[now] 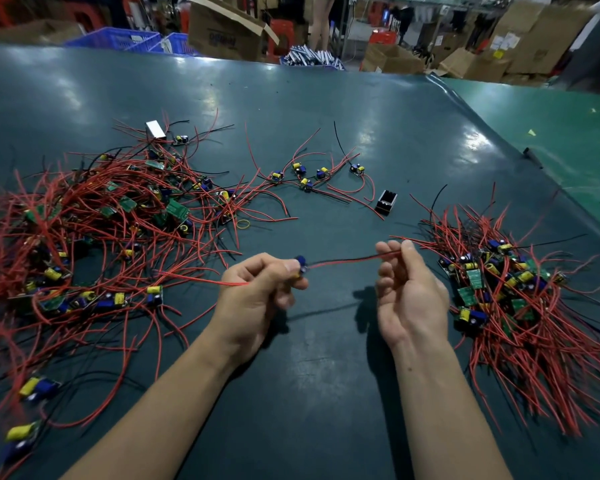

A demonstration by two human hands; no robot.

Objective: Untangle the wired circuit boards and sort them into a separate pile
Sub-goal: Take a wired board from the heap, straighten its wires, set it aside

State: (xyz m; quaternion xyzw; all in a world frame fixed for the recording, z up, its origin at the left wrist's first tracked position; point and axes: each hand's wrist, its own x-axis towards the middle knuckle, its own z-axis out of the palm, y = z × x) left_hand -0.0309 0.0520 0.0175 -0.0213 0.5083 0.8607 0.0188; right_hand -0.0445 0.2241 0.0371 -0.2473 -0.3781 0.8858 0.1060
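Board in hand: small circuit board (300, 266) with a blue component is sitting above the dark green table (326, 393), gripped between the two hands, midway between the two large piles.
Left hand: left hand (257, 296) is curling its fingers around the board, thumb and forefinger pinching it at the top; short red leads (201, 279) are trailing from this fist toward the tangled pile.
Right hand: right hand (411, 292) is turning palm up, its fingertips (406, 244) pinching the far end of the red and black wire pair (347, 260), with the remaining fingers loosely bent.
Wire pair: it is running taut from the board to the right hand's pinch.
Tangled pile: big heap (94, 237) of red-wired boards with yellow and blue components is sprawling on the left of the held board, spreading to the table's near left edge.
Sorted pile: second heap (509, 289) of boards is lying to the right of the held board, its red wires fanning mostly one way toward the near right.
Loose group: five boards (305, 176) are lying apart beyond the held board, wires spread.
Black part: small black ribbed block (385, 201) is standing beyond the held board, right of the loose group.
Silver box: small metal casing (155, 129) is resting at the tangled pile's far edge.
Yellow ring: rubber band (243, 224) is lying at the tangled pile's right fringe.
Background: cardboard boxes (222, 26) and blue crates (118, 39) are standing past the table's far edge.
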